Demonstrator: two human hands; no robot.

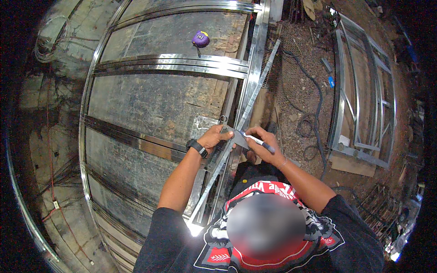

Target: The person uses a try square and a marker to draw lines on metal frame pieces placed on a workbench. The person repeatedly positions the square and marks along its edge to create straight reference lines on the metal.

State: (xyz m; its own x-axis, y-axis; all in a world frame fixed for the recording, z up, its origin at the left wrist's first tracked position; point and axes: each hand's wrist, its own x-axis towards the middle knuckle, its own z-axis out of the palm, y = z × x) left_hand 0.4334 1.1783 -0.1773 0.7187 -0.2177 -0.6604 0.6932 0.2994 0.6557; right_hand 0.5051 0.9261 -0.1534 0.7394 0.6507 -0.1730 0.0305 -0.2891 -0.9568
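My left hand [213, 138], with a dark watch on its wrist, pinches a small flat grey metal plate [240, 140] against a long narrow metal bar [258, 93]. The bar runs slantwise along the right edge of a shiny metal frame [150, 67]. Closed around a white marker pen [255, 138] with a dark end, my right hand [269, 148] is just right of the plate. The pen's tip is by the plate's edge; whether it touches cannot be made out. Beside my left fingers, a ring-shaped metal handle [223, 118] sticks up, its lower part hidden.
A purple and yellow tape measure [200, 39] lies on the worn board inside the frame. To the right, a dark hose [317, 91] winds over gravelly ground near a blue object [331, 82] and another metal frame [339, 109]. Coiled wire [45, 51] is at far left.
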